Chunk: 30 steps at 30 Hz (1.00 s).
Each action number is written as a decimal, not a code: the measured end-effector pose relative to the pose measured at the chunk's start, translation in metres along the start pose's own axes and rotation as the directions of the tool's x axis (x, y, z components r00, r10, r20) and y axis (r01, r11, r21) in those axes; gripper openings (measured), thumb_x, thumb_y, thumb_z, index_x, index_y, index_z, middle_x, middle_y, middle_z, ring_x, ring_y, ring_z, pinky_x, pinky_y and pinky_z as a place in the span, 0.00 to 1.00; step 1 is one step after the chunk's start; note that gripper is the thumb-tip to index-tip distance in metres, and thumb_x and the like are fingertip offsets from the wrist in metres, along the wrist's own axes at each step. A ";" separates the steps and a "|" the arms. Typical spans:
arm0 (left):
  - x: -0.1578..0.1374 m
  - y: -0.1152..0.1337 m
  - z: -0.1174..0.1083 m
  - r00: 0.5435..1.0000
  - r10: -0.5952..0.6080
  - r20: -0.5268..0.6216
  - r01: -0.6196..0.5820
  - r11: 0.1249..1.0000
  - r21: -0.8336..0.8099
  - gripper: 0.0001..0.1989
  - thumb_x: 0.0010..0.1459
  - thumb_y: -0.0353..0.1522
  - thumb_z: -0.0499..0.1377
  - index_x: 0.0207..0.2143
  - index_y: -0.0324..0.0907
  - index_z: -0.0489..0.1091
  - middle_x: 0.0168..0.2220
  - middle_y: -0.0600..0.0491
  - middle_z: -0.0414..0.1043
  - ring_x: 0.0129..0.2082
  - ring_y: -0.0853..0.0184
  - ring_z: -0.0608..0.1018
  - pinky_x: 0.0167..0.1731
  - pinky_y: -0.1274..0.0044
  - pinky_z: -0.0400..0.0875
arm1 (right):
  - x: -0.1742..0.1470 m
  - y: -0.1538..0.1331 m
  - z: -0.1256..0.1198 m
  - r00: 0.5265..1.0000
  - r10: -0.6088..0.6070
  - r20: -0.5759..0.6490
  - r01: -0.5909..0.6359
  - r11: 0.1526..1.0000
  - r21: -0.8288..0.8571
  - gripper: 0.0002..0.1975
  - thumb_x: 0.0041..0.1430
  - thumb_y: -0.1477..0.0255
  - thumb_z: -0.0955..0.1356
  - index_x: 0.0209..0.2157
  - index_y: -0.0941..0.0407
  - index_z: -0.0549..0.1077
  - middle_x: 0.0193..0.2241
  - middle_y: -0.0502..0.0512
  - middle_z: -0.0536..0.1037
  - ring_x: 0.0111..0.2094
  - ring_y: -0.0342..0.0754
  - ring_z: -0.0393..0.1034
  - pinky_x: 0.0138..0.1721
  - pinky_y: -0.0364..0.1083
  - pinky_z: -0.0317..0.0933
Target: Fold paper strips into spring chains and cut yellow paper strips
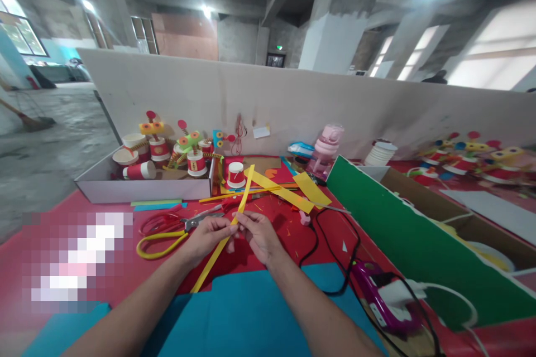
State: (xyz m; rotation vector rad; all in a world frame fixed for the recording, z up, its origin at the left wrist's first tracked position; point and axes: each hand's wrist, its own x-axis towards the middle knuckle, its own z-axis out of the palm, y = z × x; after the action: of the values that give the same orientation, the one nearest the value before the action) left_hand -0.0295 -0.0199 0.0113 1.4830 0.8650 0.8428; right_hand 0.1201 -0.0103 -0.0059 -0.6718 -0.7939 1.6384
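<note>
A long narrow yellow paper strip (248, 184) runs diagonally between my hands, its lower end (204, 280) reaching down over the blue sheet (247, 312). My left hand (213, 236) pinches the strip near its middle, thumb and fingers together. Right beside it, my right hand (260, 234) grips the same strip, fingertips almost touching the left ones. Left of my hands lie yellow-handled scissors (161, 245) and a red-handled pair (161, 223) on the red tabletop. Wider yellow paper strips (288, 195) lie beyond my right hand.
A white tray (144, 192) with paper cups and paper-cup figures stands at the back left. One red-and-white cup (235, 174) stands beside it. On the right are a green-sided box (402, 245), a purple power strip (385, 295) with cables, and a pink bottle (327, 148).
</note>
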 end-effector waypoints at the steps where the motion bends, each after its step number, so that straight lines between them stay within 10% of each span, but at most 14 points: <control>1: 0.000 0.000 0.000 1.000 0.003 0.000 -0.003 1.000 0.001 0.17 0.57 0.42 0.58 0.27 0.37 0.75 0.19 0.51 0.75 0.21 0.70 0.73 0.31 0.77 0.66 | 0.000 0.000 0.000 1.000 0.001 0.002 -0.001 1.000 0.003 0.12 0.40 0.68 0.77 0.26 0.60 0.78 0.18 0.47 0.70 0.22 0.39 0.61 0.24 0.40 0.57; 30: -0.004 0.006 0.003 0.993 -0.048 0.104 0.051 0.998 -0.028 0.20 0.58 0.44 0.56 0.29 0.36 0.76 0.22 0.49 0.77 0.23 0.67 0.76 0.33 0.75 0.69 | -0.002 -0.020 -0.001 0.999 0.021 0.026 -0.023 0.998 0.053 0.14 0.40 0.67 0.77 0.28 0.59 0.76 0.24 0.50 0.77 0.26 0.40 0.68 0.29 0.40 0.63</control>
State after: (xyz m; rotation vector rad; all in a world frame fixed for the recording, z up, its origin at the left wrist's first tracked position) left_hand -0.0285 -0.0258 0.0171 1.4593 0.8057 0.7335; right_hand 0.1332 -0.0096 0.0091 -0.6253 -0.7609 1.6852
